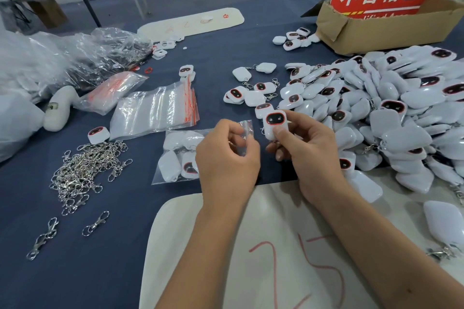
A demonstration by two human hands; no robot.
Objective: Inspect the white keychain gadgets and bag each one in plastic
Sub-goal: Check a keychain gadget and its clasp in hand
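Inside clear bag [160, 175]: white gadgets [169, 165]

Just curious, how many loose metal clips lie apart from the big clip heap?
2. One clip lies near the table's left front edge; the other clip is just right of it. Both lie below the heap, which may hide more.
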